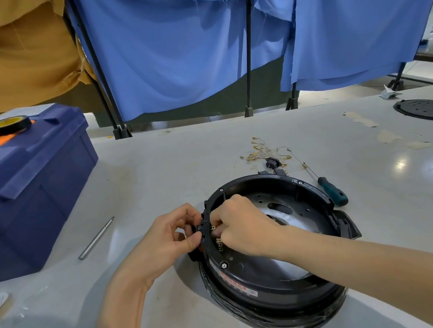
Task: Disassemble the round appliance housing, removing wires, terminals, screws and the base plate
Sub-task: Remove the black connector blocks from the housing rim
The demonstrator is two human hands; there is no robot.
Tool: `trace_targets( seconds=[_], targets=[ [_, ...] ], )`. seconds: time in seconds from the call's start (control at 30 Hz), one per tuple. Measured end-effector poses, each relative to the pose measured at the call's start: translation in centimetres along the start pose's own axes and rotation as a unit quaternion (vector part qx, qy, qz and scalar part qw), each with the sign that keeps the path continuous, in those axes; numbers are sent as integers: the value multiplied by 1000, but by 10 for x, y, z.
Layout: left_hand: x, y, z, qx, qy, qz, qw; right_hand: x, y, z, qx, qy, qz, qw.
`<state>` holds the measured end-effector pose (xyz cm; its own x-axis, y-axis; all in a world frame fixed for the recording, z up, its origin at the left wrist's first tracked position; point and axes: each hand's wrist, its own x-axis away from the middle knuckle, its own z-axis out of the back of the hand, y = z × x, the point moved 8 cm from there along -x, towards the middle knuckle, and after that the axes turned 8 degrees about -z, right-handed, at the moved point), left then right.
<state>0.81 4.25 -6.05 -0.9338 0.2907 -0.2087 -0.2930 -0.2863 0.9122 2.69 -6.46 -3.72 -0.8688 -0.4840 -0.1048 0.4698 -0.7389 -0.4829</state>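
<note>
The round black housing lay open side up on the grey tabletop, close in front of the person, likely so that both hands could reach the same stretch of wall from either side. The left hand came at it from outside, thumb and forefinger closed in a pinch on a small black fitting set through the wall. The right hand reached inside the ring, its fingers curled tight against the inner face beside a row of brass tabs. Whether it actually gripped one, or only pushed the fitting outward, could not be told, since the fingertips were hidden. The two-sided hold suggested the fitting was being worked out of its slot. A rim screw sat in the housing just below the hands, and the perforated plate lay in its floor, so the job looked only partly done. A tangle of wires with gold terminals lay beyond the housing, and a green-handled screwdriver rested just beside its far rim, within easy reach. A blue toolbox stood at the left.
</note>
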Motion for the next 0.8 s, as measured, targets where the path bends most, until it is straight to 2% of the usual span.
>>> trace_targets(
  seconds=[0.13, 0.23, 0.4, 0.57, 0.8],
  targets=[
    [0, -2, 2, 0, 3, 4, 1000, -2, 8, 3, -84, -59, -22, 994],
    [0, -3, 3, 3, 7, 8, 1000, -2, 6, 6, -70, -78, -3, 994],
    [1, -4, 4, 17, 12, 7, 1000, -2, -3, 7, 11, -62, 32, 997],
    [1, -5, 3, 30, 14, 9, 999, 0, -9, 2, 106, -14, 48, 993],
    [-2, -2, -1, 22, 6, 0, 1000, 0, 2, -3, 21, 12, -9, 1000]
  ],
)
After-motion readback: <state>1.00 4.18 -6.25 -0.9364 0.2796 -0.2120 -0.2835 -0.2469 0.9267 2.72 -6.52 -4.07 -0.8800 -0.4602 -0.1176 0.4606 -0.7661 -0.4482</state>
